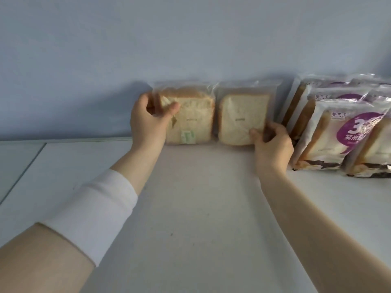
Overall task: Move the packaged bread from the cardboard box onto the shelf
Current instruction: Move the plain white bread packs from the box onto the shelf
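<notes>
Two clear-wrapped bread packs stand upright against the back wall on the white shelf (190, 208). My left hand (148, 121) grips the upper left edge of the left bread pack (192, 119), thumb across its front. My right hand (271, 144) pinches the lower right corner of the right bread pack (241, 121). The two packs stand side by side, nearly touching. The cardboard box is out of view.
Several purple-and-white printed bread packs (338, 132) lean in rows at the right, close to my right hand. A seam in the shelf surface (23, 170) runs at the far left. The pale blue wall (169, 49) backs the shelf.
</notes>
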